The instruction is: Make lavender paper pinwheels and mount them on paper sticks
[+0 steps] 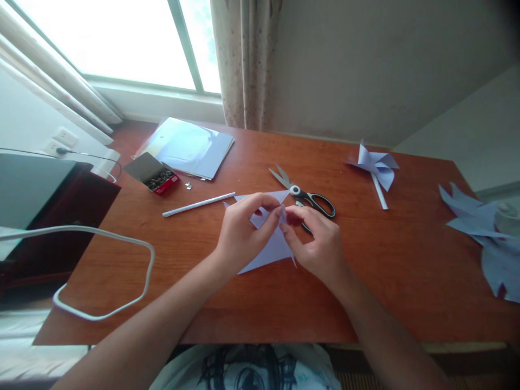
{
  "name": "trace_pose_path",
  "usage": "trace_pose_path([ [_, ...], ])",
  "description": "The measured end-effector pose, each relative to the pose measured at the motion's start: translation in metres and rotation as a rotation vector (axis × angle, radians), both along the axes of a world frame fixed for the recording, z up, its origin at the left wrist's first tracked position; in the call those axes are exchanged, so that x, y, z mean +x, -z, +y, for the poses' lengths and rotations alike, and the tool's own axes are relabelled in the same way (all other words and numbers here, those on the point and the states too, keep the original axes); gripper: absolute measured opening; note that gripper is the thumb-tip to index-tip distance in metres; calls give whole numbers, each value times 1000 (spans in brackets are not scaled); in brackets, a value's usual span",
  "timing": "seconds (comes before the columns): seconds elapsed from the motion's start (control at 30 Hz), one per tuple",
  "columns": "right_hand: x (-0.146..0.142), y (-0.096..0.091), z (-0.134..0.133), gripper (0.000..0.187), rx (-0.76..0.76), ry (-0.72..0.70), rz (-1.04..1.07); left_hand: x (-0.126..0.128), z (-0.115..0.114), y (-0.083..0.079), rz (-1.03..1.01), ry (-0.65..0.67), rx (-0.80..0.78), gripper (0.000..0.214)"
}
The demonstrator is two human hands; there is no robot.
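A sheet of white paper [270, 252] with cut, pointed corners lies on the table under my hands. My left hand [247, 227] pinches a part of it between thumb and fingers, near the sheet's middle. From the other side my right hand [314, 235] is closed on the paper too, its fingertips almost meeting the left ones. The fingers hide most of the pinched part. Just behind my right hand lie partly opened scissors [294, 190] with black and white handles. A white rolled paper stick [199, 205] rests left of the sheet.
An open red box [166, 187] of small metal pieces stands at the back left, before a stack of paper [190, 149]. A finished paper pinwheel [376, 165] lies back right. Paper cuttings [475, 216] cover the right edge. A white cable [150, 260] loops over the left side.
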State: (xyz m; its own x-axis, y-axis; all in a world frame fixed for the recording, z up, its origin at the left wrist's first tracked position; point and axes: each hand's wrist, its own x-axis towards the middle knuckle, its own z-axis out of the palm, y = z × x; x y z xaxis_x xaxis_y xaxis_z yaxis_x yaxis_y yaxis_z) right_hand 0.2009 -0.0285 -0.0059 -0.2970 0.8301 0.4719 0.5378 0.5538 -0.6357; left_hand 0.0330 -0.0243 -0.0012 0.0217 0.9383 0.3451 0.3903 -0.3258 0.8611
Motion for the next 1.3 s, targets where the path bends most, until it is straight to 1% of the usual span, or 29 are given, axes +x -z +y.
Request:
trace_pose_path([
  [0.07, 1, 2, 0, 15, -15, 27, 41, 0, 0, 0, -7, 16, -16, 4],
  [0.13, 2, 4, 1, 13, -80, 71, 111, 0, 0, 2, -25, 39, -30, 2],
  [0.2, 4, 4, 1, 10, -230, 86, 217, 0, 0, 5, -52, 64, -35, 5],
  [0.27, 4, 4, 1, 9, -418, 67, 349, -1, 0, 7, -86, 90, -42, 10],
  [0.33, 4, 3, 1, 9, -566, 33, 470, -1, 0, 8, -131, 111, -63, 14],
  [0.4, 4, 2, 1, 9, -648, 7, 552, -1, 0, 8, -181, 129, -100, 15],
  [0.47, 4, 2, 2, 8, -690, -11, 589, -1, 0, 7, -219, 134, -130, 14],
  [0.63, 3, 3, 1, 8, -713, -19, 596, 0, 1, 6, -196, 115, -108, 9],
  [0.87, 3, 7, 2, 9, -625, -92, 486, 1, -1, 1, -170, 108, -89, 2],
  [0.93, 3, 5, 2, 10, -608, -100, 451, 1, -1, 0, -180, 110, -95, 3],
  [1.0, 3, 4, 1, 10, -597, -89, 430, 1, -1, -1, -195, 112, -110, 4],
  [1.07, 4, 2, 1, 8, -569, -49, 433, 0, 0, -2, -198, 118, -137, 6],
  [1.2, 4, -1, 3, 6, -521, 9, 468, 1, 0, -1, -185, 170, -197, 9],
  [1.3, 4, -3, 5, 11, -601, 2, 505, 1, 0, -2, -254, 216, -276, 12],
])
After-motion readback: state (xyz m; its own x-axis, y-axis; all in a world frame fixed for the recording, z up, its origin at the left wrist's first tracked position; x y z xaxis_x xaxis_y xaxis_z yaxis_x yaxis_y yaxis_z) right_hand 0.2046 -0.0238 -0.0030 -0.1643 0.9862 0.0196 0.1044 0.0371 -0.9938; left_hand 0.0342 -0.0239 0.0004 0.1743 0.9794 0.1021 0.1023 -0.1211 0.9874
